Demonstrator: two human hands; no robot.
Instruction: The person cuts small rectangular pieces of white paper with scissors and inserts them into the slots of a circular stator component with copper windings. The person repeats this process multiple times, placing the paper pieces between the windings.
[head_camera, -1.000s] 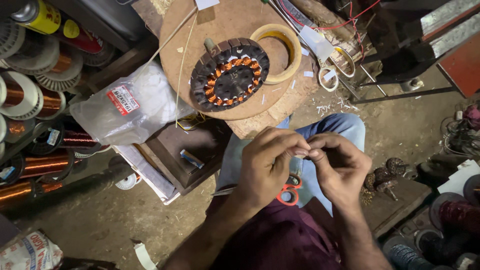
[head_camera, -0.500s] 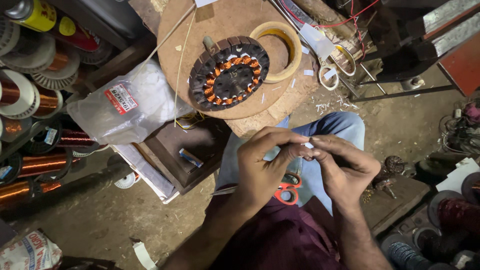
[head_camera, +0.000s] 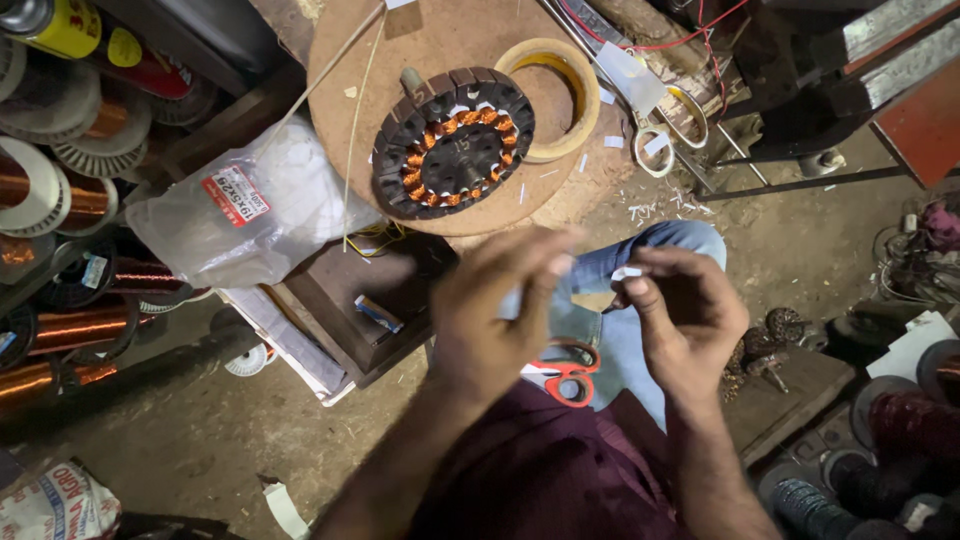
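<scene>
Apart now, where they met a moment ago, the hands hover over the lap: the right hand (head_camera: 685, 325) pinches a small white paper slip (head_camera: 627, 272) at its fingertips, while the blurred left hand (head_camera: 500, 305) is open, fingers spread. Red-handled scissors (head_camera: 565, 372) lie on the lap below; a motor stator (head_camera: 452, 142) rests on the round wooden board (head_camera: 350, 70) beyond.

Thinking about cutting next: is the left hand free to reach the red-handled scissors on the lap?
Probably yes: the left hand looks empty, directly above the red-handled scissors, with nothing between.

Two hands (head_camera: 500, 320), one stator (head_camera: 453, 143), one tape roll (head_camera: 560, 98), two scissors (head_camera: 565, 375)
</scene>
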